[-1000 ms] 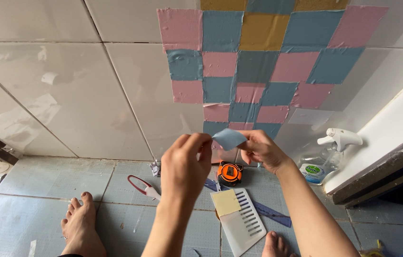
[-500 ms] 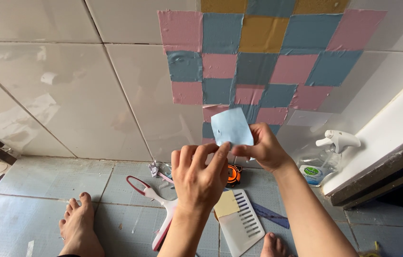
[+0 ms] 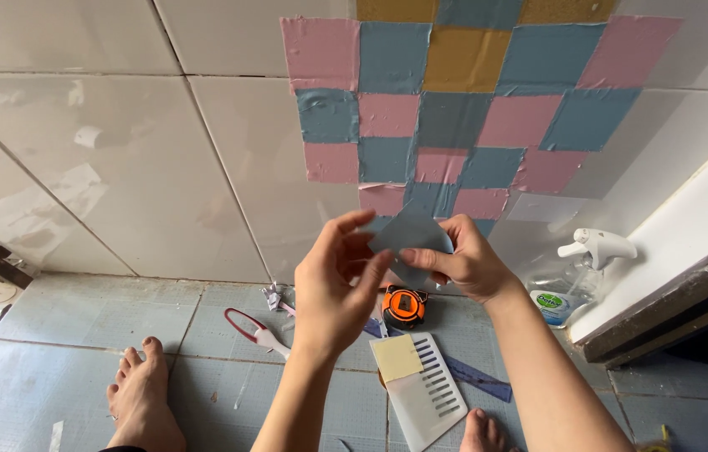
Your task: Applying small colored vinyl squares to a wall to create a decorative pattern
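Note:
A small blue square sheet [image 3: 411, 236] is held between both hands in front of a tiled wall. My right hand [image 3: 463, 261] pinches its right side with thumb and fingers. My left hand [image 3: 335, 285] touches its left edge with the fingertips, fingers spread. Behind the hands the wall carries a patchwork of pink, blue and yellow squares [image 3: 463, 109], stuck edge to edge. The sheet is level with the lowest squares of that patchwork.
On the grey floor lie an orange tape measure [image 3: 403, 306], red-handled scissors [image 3: 256, 331], a white notched scraper with a yellow pad [image 3: 419, 388] and blue strips [image 3: 479, 381]. A spray bottle [image 3: 572, 276] stands right, by a white ledge [image 3: 689, 243]. My bare foot [image 3: 143, 402] rests left.
The blue sheet has dropped a little from half a second ago. My left hand has come back onto its left edge, fingers now spread against it. My right hand keeps its grip.

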